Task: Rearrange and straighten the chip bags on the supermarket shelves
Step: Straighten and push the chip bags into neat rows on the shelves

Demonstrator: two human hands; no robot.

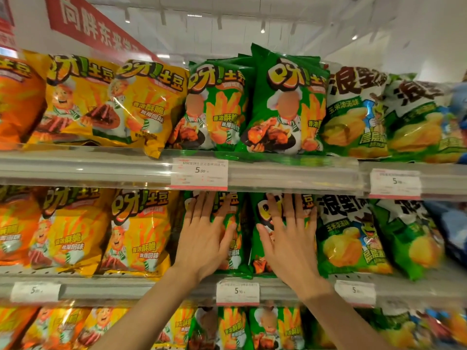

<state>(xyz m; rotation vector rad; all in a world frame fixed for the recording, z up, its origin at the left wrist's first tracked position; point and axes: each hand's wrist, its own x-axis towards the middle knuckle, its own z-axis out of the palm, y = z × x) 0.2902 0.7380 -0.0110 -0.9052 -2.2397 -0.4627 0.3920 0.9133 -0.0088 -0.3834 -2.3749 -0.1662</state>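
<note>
Left hand (pixel 206 234) flat, fingers straight and spread, pressed on a green bag (pixel 233 251) at frame centre, middle shelf (pixel 141 286). Right hand (pixel 290 238) likewise flat and spread on the neighbouring green bag (pixel 260 256), just right of centre. Nothing gripped. Yellow bags (pixel 136 231) at left, corn-soup bags (pixel 346 236) at right.

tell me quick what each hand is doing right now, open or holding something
Left hand: open, fingers straight, pressing flat on a green chip bag on the middle shelf.
Right hand: open, fingers straight, pressing flat on the neighbouring green chip bag.
</note>
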